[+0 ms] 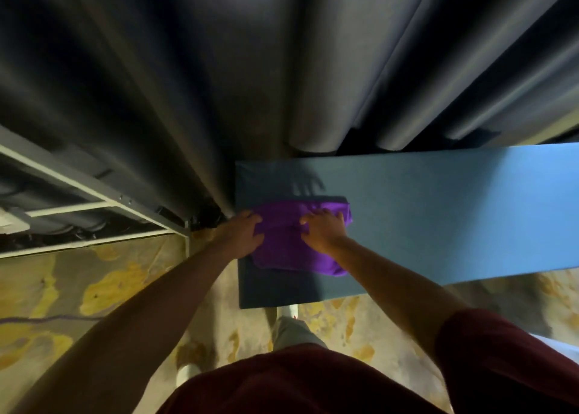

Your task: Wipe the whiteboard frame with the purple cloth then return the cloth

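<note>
The purple cloth (289, 251) lies folded on the left end of a blue table top (438, 213). My left hand (242, 233) rests on the cloth's left edge, fingers curled over it. My right hand (322, 230) presses flat on the cloth's upper right part, fingers spread. A grey and white metal frame (94, 194) runs along the left, low near the floor; whether it belongs to the whiteboard I cannot tell. No whiteboard surface shows.
Dark grey curtains (219, 85) hang behind the table and fill the upper view. The floor (103, 291) has a beige and yellow pattern, with a dark cable (47, 319) across it at left. My feet (188, 373) stand just before the table's front edge.
</note>
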